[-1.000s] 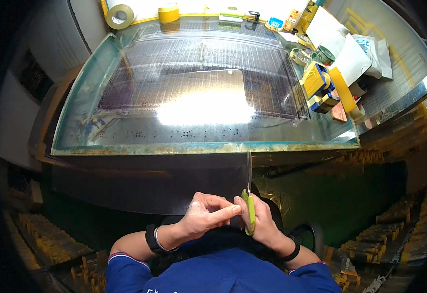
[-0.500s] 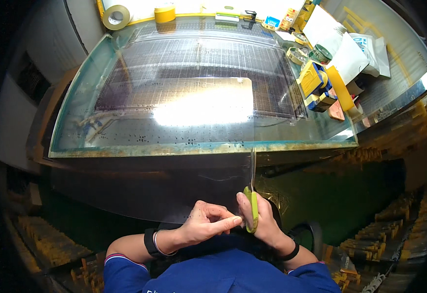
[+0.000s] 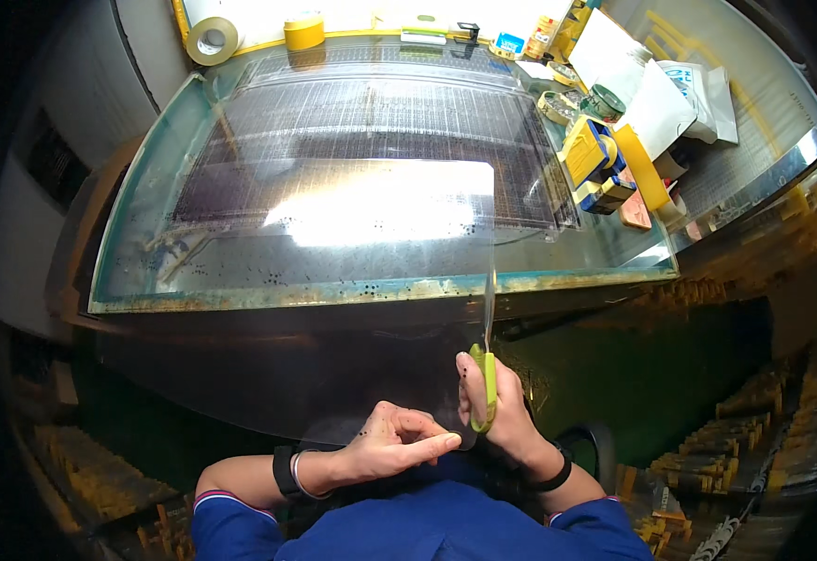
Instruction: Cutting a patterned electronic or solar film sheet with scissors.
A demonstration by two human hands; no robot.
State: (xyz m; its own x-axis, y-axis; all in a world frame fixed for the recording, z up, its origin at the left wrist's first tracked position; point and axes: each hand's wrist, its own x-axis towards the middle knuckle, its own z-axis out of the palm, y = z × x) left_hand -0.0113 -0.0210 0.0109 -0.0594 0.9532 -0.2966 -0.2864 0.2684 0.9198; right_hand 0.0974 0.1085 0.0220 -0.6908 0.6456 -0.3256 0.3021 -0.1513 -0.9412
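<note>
A large clear plastic sheet (image 3: 385, 201) with small dark marks stretches from my waist out over the glass tabletop, with glare on its far part. Near its close right corner, my left hand (image 3: 394, 438) pinches the sheet between thumb and fingers. My right hand (image 3: 506, 407) is wrapped round a pair of scissors (image 3: 491, 385) with green handles. The blades point away from me along the sheet's right edge and look almost closed. My right fingers are partly hidden behind the handle.
The glass-topped table (image 3: 605, 277) carries a dark gridded film (image 3: 380, 107). Tape rolls (image 3: 213, 40) stand at the back, a yellow roll (image 3: 303, 35) among them. Jars, tapes and a yellow-blue tape dispenser (image 3: 588, 150) crowd the right side, beside white papers (image 3: 656, 112).
The sheet's far corner has shifted slightly right and nearer. My right hand and the scissors have moved a little farther forward, while my left hand keeps its pinch.
</note>
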